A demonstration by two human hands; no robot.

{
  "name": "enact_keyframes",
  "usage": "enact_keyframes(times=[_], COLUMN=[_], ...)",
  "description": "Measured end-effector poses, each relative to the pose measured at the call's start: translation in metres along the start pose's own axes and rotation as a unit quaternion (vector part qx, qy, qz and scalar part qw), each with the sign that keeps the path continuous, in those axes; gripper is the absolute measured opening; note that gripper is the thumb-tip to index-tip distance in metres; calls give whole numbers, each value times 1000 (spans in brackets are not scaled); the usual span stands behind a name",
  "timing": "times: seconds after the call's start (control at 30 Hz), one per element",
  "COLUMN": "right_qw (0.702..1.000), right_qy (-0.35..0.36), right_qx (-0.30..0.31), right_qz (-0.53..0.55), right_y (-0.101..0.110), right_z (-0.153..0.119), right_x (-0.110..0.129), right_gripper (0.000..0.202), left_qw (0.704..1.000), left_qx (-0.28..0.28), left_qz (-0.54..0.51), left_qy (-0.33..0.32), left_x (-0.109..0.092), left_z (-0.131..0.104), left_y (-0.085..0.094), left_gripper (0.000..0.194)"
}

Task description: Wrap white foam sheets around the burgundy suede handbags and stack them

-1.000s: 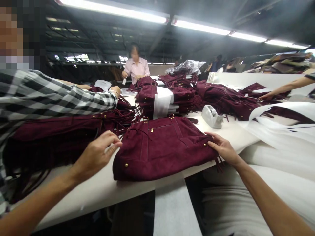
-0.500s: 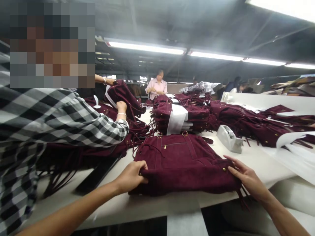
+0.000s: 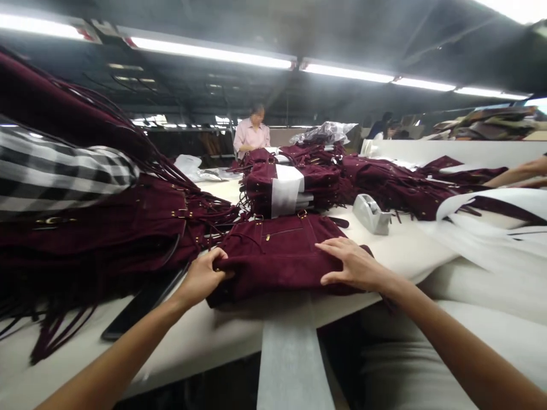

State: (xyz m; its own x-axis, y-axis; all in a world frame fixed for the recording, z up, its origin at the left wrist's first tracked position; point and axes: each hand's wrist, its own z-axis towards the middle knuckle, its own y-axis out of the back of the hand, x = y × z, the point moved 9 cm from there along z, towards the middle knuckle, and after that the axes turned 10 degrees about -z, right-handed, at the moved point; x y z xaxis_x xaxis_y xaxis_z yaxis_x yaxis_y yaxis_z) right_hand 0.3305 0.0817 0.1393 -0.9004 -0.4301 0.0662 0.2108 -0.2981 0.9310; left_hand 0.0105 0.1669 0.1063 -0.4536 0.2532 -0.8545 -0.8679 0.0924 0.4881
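A burgundy suede handbag [image 3: 282, 267] lies flat near the table's front edge, its zipped pocket facing up. My left hand [image 3: 205, 278] pinches the near left corner of this bag, thumb and fingers closed on the suede. Resting on the bag's right half, my right hand [image 3: 352, 265] has its fingers stretched and the thumb apart. A pale strip of wrapping material [image 3: 290, 359] hangs over the table edge below the bag. Just behind the bag stands a stack of burgundy bags [image 3: 325, 182] with a white wrap [image 3: 286, 191] around the top one.
A grey tape dispenser [image 3: 371, 215] stands right of the bag. At left, a co-worker's checked sleeve [image 3: 64, 171] reaches among more burgundy bags [image 3: 98, 228]. White sheets [image 3: 504, 228] lie at right, near another person's arm [image 3: 521, 171]. A person in pink [image 3: 253, 136] stands beyond.
My right hand has moved left from the bag's right end onto its front. My left hand keeps its corner. The co-worker's bag has swung up and closer at left; another arm appears at right.
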Motion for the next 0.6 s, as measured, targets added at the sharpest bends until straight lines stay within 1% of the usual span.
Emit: enact_keyframes(times=[0.07,0.13,0.3,0.37,0.43,0.53,0.6], right_qw=[999,998,998,998,998,997,998], right_qy=[6,10,28,34,40,42,29], right_qx=[47,64,55,45,29,13,17], right_qz=[14,20,12,-5,-31,-63,-55], right_y=[-15,-22,-15,-14,-16,-25,-30], right_z=[8,10,6,6,8,9,9], right_x=[5,7,16,23,29,37,38], right_gripper=[74,74,77,69,53,29,25], left_qw=[1000,1000,999,999,998,998,996], left_qx=[0,-4,-25,-30,-31,-37,-46], left_qz=[16,24,5,5,10,26,35], left_qy=[3,4,35,43,48,54,61], left_x=[2,4,12,13,13,14,14], left_z=[1,2,6,8,9,9,10], left_y=[2,4,6,5,4,3,4], left_gripper=[23,23,27,28,28,27,27])
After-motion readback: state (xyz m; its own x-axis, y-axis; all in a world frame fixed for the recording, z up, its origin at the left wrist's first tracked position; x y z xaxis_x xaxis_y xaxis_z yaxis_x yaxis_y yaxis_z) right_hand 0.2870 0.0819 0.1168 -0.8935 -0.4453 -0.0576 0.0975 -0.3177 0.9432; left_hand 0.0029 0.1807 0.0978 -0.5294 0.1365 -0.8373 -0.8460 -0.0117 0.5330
